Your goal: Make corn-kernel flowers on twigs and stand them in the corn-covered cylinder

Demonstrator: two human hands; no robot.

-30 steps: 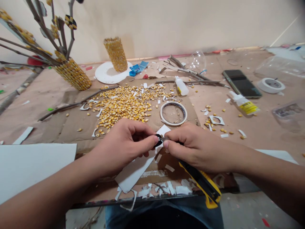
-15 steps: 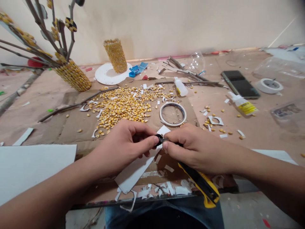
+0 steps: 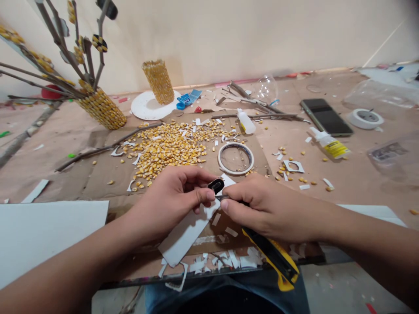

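The left hand (image 3: 178,194) is pinching a small black piece (image 3: 216,186) above the surface (image 3: 353,183), toward its near edge; the right hand (image 3: 257,207) is gripping a yellow-black knife (image 3: 271,256), its blade (image 3: 222,197) pointing toward the piece. Corn kernels (image 3: 173,148) are lying beyond.

place: craft workspace | paper-covered table (image 3: 360,183) | corn kernels (image 3: 173,148) | utility knife (image 3: 273,253) | tape rolls (image 3: 363,124)
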